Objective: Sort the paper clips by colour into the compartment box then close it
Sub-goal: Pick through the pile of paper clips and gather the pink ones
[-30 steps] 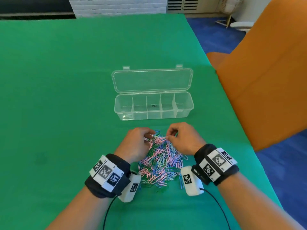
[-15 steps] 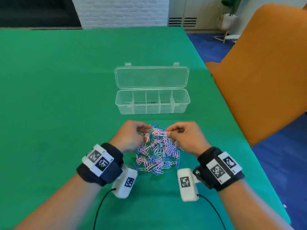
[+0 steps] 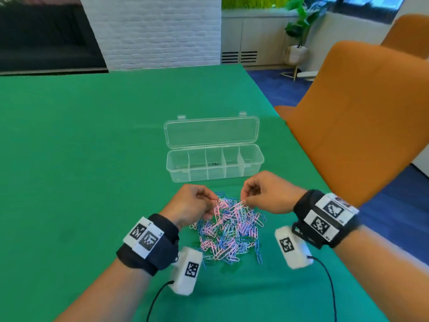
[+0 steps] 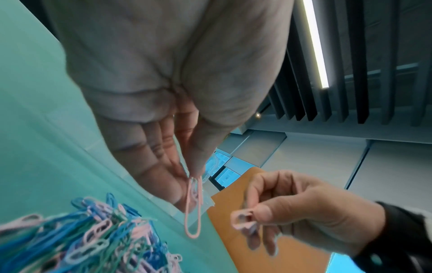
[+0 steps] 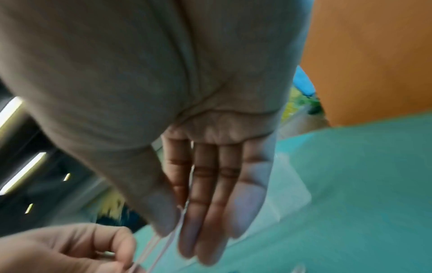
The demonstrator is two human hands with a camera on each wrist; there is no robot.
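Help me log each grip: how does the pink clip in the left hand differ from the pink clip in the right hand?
1. The left hand's clip hangs downward from the fingertips; the right hand's clip slants sideways towards the pile.
2. In the left wrist view, the left hand's clip shows nearly its full loop, whereas the right hand's clip is mostly hidden between thumb and finger.

Both are pink, and each is pinched by one hand, left hand and right hand, above the paper clip pile.

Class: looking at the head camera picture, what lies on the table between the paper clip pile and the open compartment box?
Only bare green table: in the head view a narrow strip separates the paper clip pile from the compartment box.
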